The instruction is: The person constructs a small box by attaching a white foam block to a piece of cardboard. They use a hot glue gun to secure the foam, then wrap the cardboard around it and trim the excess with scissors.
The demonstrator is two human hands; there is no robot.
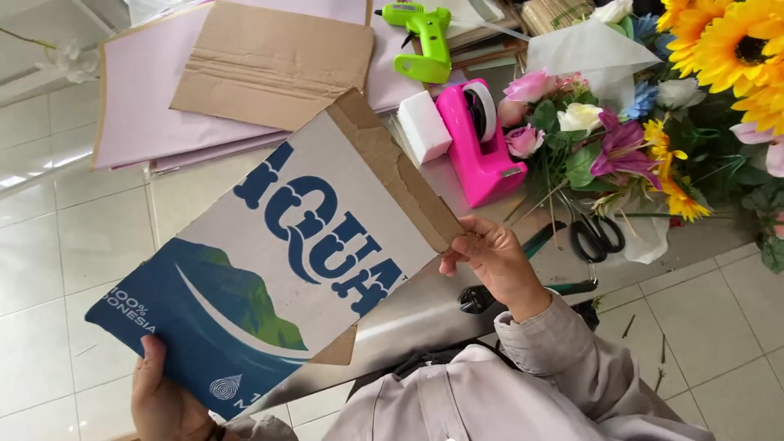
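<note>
I hold a flat piece of printed cardboard (278, 261), white with blue and green print, tilted in front of me. My left hand (163, 400) grips its blue lower corner at the bottom left. My right hand (494, 261) pinches its brown folded flap at the right edge. Both hands are closed on the same sheet.
A pink tape dispenser (482, 147), a white foam block (423, 126) and a green glue gun (425, 37) lie beyond the sheet. Artificial flowers (653, 106) and black scissors (596, 237) are at right. Brown cardboard (269, 65) lies on lilac paper sheets (139, 98). The floor is white tile (65, 245).
</note>
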